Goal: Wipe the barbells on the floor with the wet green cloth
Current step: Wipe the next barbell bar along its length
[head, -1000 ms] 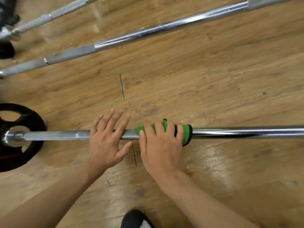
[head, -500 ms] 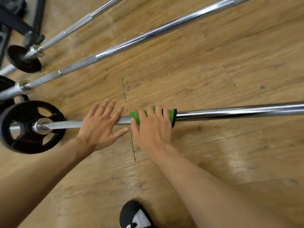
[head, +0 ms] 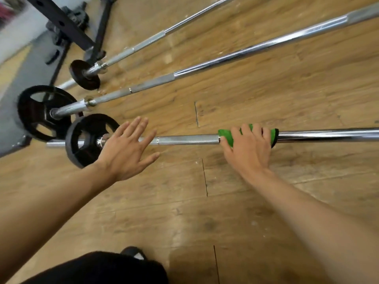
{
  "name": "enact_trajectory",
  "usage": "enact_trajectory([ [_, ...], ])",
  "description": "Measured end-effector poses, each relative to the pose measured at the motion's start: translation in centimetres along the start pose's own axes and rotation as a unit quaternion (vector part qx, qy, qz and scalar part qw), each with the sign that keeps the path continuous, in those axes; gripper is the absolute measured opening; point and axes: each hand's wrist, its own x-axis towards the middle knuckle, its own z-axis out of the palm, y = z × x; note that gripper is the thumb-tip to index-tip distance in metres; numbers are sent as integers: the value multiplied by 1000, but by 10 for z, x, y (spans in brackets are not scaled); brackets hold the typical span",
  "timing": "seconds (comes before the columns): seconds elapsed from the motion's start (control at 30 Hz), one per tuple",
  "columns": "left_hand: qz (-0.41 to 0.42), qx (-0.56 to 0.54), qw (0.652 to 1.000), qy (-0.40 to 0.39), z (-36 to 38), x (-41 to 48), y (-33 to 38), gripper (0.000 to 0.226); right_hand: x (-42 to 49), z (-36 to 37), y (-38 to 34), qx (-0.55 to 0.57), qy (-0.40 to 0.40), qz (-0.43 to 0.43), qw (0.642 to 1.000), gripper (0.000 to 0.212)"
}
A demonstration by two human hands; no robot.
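The floor (head: 266,95) is made of brown wood boards. Thin dark lines (head: 196,113) show where the boards meet, one in the middle and more on the near side. There are small white spots (head: 254,222) on the wood near the right, and a shiny patch on the near side.

Far on the left stands a black metal rack (head: 69,30). Its slanted bar has round holes in it. One thin black leg (head: 59,67) of the rack lies flat on a gray mat (head: 24,76). The mat covers the far left side and meets the wood floor. Behind the rack sit some dark things (head: 77,15), too blurry to tell. The far left corner is a white blur.
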Motion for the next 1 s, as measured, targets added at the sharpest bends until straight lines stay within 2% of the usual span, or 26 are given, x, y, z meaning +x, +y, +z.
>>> enact_trajectory([
  [0.27,38,-122,990,65,87,44,-25,87,-8,17,-16,-100,80,54,990,47],
  [0.37,47,-167,983,66,118,58,-40,89,-9,26,-19,-117,115,81,983,47],
  [0.5,63,-274,959,46,155,77,-57,94,-7,35,-31,-89,177,158,967,48],
  [0.57,60,-297,950,80,169,81,-57,87,-9,37,-48,-89,187,185,961,47],
  [0.63,61,-291,945,138,177,81,-52,76,-11,40,-82,-97,165,193,963,45],
  [0.7,58,-274,944,175,181,80,-49,68,-9,53,-135,-102,124,183,970,44],
  [0.83,52,-259,947,181,180,79,-53,65,8,85,-237,-66,59,113,990,52],
  [0.9,56,-248,947,194,182,80,-52,65,8,91,-253,-61,24,66,996,59],
  [1.0,43,-244,943,222,187,82,-50,62,4,82,-218,-51,6,-54,997,60],
])
